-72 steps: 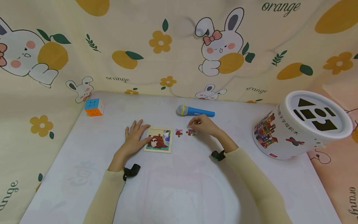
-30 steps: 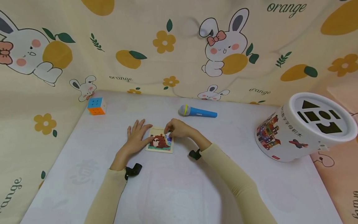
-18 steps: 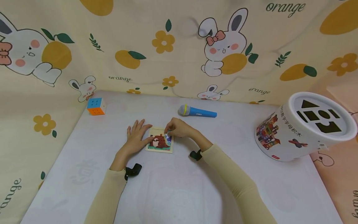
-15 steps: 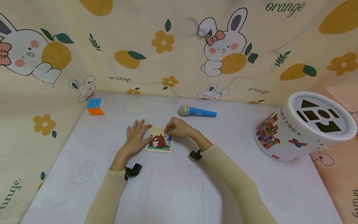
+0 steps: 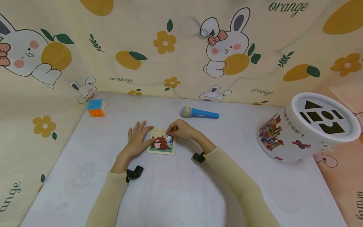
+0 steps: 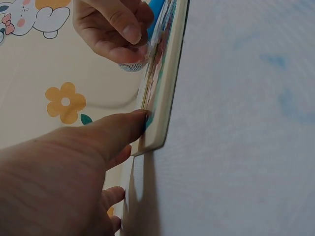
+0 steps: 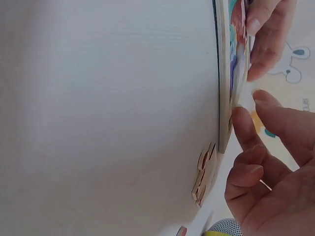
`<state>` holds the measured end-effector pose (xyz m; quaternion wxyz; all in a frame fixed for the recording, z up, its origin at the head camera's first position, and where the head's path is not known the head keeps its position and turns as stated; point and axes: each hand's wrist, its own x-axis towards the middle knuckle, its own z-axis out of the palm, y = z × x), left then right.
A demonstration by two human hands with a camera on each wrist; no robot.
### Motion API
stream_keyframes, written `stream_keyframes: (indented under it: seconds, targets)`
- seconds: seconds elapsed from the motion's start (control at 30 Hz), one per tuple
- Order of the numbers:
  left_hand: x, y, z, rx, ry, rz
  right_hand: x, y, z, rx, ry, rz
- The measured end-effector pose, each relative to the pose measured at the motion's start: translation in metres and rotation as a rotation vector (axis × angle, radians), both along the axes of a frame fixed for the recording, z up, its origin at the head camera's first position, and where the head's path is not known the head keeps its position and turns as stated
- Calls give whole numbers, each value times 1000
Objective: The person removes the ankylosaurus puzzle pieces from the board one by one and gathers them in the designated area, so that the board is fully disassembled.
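Observation:
A small wooden jigsaw puzzle [image 5: 161, 144] with a brown animal picture lies flat in its pale frame. My left hand [image 5: 136, 140] rests beside it with fingers spread, its thumb on the frame's left part; the left wrist view shows that thumb [image 6: 125, 129] pressing the picture's edge. At the upper right corner my right hand [image 5: 181, 129] bends over the picture, pinching a whitish puzzle piece [image 5: 169, 137] mostly hidden by the fingers. In the right wrist view, a loose puzzle piece [image 7: 205, 174] lies by the frame, with part of another piece [image 7: 182, 231] beyond.
A blue toy microphone [image 5: 201, 113] lies behind the right hand. At the back left sits a puzzle cube [image 5: 97, 108]. A large white bucket [image 5: 306, 129] with shaped holes in its lid stands at the right. Patterned cloth hangs behind the table.
Since the earliest frame, my right hand has moved left from the loose pieces to the puzzle's upper right corner. It has barely shifted lately. My left hand has stayed at the frame.

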<state>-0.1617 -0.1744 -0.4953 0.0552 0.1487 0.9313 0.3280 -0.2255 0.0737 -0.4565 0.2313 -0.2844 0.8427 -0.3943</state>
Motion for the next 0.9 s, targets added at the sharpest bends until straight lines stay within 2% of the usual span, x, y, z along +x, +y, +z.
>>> stream_keyframes:
  seconds: [0.2, 0.47, 0.9]
  targets:
    - [0, -1, 0, 0, -6, 5, 1, -2, -2, 19, 1, -41]
    - [0, 0, -1, 13, 6, -4, 7, -10, -6, 203, 65, -99]
    - [0, -1, -2, 12, 18, -2, 11, -14, -7, 250, 101, -102]
